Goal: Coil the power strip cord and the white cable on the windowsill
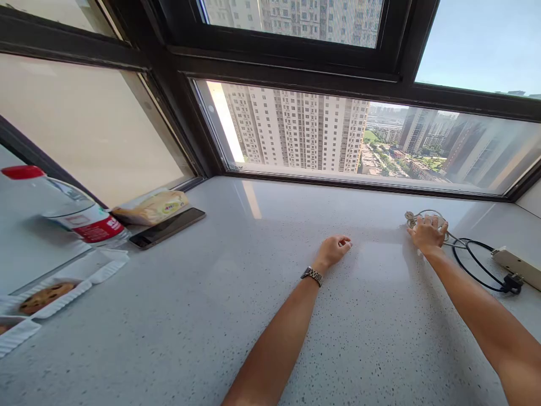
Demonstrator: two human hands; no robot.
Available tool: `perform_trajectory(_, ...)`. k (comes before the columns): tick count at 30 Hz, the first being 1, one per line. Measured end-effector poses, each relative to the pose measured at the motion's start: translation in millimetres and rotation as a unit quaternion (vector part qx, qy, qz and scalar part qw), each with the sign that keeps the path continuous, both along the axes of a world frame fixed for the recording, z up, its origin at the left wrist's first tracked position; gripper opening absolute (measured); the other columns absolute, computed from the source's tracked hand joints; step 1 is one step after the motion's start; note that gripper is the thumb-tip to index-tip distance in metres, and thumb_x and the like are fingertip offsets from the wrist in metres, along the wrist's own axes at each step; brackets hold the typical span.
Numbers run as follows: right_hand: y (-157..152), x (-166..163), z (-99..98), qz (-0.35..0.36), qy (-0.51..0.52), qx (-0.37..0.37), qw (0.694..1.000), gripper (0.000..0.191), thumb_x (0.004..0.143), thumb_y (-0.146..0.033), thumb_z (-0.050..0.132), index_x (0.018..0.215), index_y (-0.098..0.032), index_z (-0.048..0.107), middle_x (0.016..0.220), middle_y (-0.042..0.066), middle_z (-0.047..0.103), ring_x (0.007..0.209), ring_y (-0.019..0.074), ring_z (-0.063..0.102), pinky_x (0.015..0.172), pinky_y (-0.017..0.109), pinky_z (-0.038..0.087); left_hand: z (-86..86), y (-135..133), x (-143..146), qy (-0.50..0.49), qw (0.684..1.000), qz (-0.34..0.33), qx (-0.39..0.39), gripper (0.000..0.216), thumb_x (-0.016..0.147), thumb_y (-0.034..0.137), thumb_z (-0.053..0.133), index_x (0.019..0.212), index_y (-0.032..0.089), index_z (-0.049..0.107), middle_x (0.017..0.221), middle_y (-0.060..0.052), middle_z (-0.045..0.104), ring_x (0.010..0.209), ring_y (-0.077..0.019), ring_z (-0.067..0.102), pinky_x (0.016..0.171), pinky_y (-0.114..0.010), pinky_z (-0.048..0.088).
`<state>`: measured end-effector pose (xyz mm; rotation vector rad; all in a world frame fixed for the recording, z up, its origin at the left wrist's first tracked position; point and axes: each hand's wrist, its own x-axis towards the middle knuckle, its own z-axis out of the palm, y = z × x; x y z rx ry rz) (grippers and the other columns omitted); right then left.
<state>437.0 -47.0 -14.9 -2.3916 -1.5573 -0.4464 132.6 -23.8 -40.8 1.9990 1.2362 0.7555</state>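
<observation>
My left hand (335, 251), with a metal-band watch (313, 276) at its wrist, rests low over the speckled pale countertop (236, 293). Its fingers are loosely curled and nothing shows in them. Over at the right, my right hand (429, 232) has its fingers bent down around a loosely coiled white cable (439, 214). Part of that coil is hidden beneath the hand. Just right of it lie a looped black cord with a plug (513, 283) and a beige power strip (518, 268).
At the left stand a red-capped plastic bottle (84, 217), a soft yellowish tissue pack (154, 207) and a dark phone (167, 227). A white plastic tray (103, 265) holding cookies (46, 298) lies nearer. Dark-framed windows (296, 84) border the countertop's far edge.
</observation>
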Motion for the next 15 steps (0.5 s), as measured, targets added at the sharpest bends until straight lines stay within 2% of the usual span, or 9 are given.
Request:
perform_trajectory(2,-8,16,-6.3,-0.003,0.002,0.035,0.999,0.053,0.083,-0.041,0.05,0.126,-0.01,0.053,0.14,0.024,0.039,0.131,0.0397,0.026,0.102,0.06,0.015,-0.4,0,1,-0.002,1.0,0.005,0.004,0.033,0.079,0.037,0.052,0.098,0.017,0.07,0.086,-0.005,0.068,0.074,-0.016,0.058,0.067,-0.026,0.042)
perform_trajectory(5,-27,1,-21.2,0.059,0.028,0.093,0.994,0.054,0.082,-0.045,0.047,0.122,-0.01,0.055,0.138,0.022,0.04,0.128,0.037,0.032,0.099,0.053,0.028,-0.3,0,1,-0.005,1.0,0.007,0.007,0.031,0.078,0.037,0.053,0.094,0.017,0.071,0.081,-0.004,0.066,0.073,-0.0158,0.057,0.067,-0.025,0.041)
perform_trajectory(7,-42,-28,-29.1,0.114,0.105,0.122,0.98,0.046,0.082,-0.049,0.043,0.103,-0.012,0.062,0.12,0.02,0.055,0.113,0.0326,0.047,0.088,0.045,0.039,1.2,0,0,-0.011,1.0,0.005,0.005,0.03,0.077,0.037,0.053,0.092,0.017,0.071,0.078,-0.004,0.064,0.071,-0.0153,0.055,0.065,-0.025,0.04)
perform_trajectory(9,-56,-62,-32.0,0.184,0.209,0.121,0.953,0.042,0.084,-0.051,0.04,0.076,-0.015,0.061,0.083,0.012,0.062,0.081,0.0231,0.056,0.072,0.035,0.044,4.7,0,-1,-0.02,1.0,0.001,-0.001,0.031,0.077,0.038,0.053,0.089,0.016,0.07,0.072,-0.003,0.061,0.065,-0.0142,0.052,0.061,-0.024,0.038)
perform_trajectory(11,-71,-92,-30.1,0.233,0.305,0.101,0.918,0.043,0.083,-0.053,0.042,0.058,-0.019,0.048,0.054,0.002,0.049,0.053,0.0138,0.043,0.054,0.027,0.038,9.8,-2,-2,-0.032,0.999,-0.001,-0.011,0.032,0.077,0.042,0.052,0.083,0.015,0.068,0.063,-0.001,0.054,0.057,-0.0125,0.046,0.053,-0.024,0.034)
perform_trajectory(13,-84,-116,-25.9,0.258,0.379,0.092,0.884,0.047,0.08,-0.055,0.047,0.05,-0.02,0.035,0.046,-0.003,0.035,0.045,0.0093,0.031,0.047,0.024,0.029,15.0,-8,-2,-0.046,0.999,0.007,-0.018,0.034,0.077,0.046,0.051,0.072,0.015,0.061,0.055,0.002,0.045,0.051,-0.0105,0.038,0.048,-0.023,0.028)
perform_trajectory(15,-95,-131,-22.2,0.271,0.441,0.077,0.852,0.052,0.078,-0.056,0.048,0.046,-0.021,0.026,0.044,-0.004,0.028,0.043,0.0074,0.025,0.044,0.024,0.024,18.8,-18,-3,-0.055,0.998,0.026,-0.02,0.037,0.077,0.049,0.049,0.059,0.016,0.049,0.052,0.003,0.037,0.048,-0.0089,0.031,0.046,-0.023,0.024)
